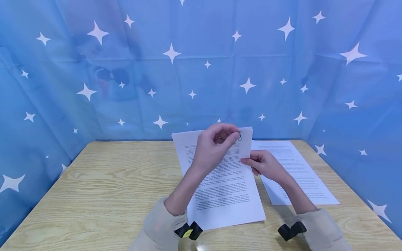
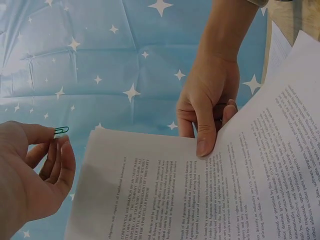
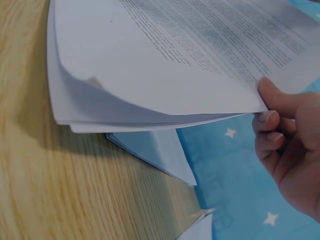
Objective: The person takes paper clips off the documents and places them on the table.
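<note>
A stack of printed sheets (image 1: 226,188) lies in the middle of the wooden table (image 1: 103,184), with its far end lifted. My right hand (image 1: 246,161) pinches the stack's right edge, thumb on top (image 3: 262,107), and the sheets (image 3: 165,65) curve up off the wood. My left hand (image 1: 235,134) hovers at the stack's top edge and pinches a small green paper clip (image 2: 61,130) between thumb and forefinger. In the left wrist view the clip is a little left of the top corner of the sheets (image 2: 200,200) and does not touch them.
A second printed stack (image 1: 298,174) lies flat to the right, partly under the lifted sheets (image 3: 155,150). A blue star-patterned cloth (image 1: 201,69) walls the table on three sides. Black wrist cameras (image 1: 188,230) sit on both sleeves.
</note>
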`<state>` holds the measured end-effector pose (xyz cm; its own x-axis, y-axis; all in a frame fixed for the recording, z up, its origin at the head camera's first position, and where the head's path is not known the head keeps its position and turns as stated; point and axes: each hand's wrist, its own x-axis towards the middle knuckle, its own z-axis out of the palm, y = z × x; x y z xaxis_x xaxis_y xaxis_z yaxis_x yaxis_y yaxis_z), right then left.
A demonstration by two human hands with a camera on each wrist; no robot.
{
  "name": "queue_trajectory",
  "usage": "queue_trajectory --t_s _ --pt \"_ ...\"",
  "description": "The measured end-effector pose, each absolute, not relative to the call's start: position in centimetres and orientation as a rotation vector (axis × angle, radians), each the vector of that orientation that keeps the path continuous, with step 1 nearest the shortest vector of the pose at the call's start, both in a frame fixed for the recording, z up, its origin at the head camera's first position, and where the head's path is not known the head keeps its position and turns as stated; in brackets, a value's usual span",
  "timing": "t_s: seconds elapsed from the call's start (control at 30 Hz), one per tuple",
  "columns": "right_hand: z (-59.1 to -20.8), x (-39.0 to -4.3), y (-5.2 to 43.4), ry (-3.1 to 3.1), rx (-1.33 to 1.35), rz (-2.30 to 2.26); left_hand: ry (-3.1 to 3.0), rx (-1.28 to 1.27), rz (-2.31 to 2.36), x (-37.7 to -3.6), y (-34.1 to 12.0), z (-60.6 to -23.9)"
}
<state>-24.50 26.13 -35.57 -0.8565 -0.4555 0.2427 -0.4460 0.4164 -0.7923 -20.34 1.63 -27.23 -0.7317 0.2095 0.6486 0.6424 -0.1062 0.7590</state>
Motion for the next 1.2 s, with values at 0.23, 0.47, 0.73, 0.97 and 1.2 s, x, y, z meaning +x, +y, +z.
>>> queue_trajectory --t_s 0.23,0.47,0.73,0.97,1.2 --pt "-35.4 -24.4 26.2 2.643 -0.83 -1.456 -1.905 -0.932 -1.878 -19.8 0.3 -27.1" --pt "-35.2 -24.3 26.1 2.629 -0.812 -1.479 -1.992 -0.899 -1.856 -19.7 -2.2 -27.8" --pt "-35.4 -24.2 26.1 2.652 -0.798 -1.465 -2.082 -0.793 -1.83 -20.0 -5.3 -28.9" --pt "-35.4 -24.2 26.2 2.645 -0.806 -1.473 -2.196 -0.675 -1.815 -19.5 -7.3 -30.0" --pt "-35.3 -24.3 26.2 2.638 -0.789 -1.488 -2.304 -0.569 -1.781 -19.1 -9.2 -31.1"
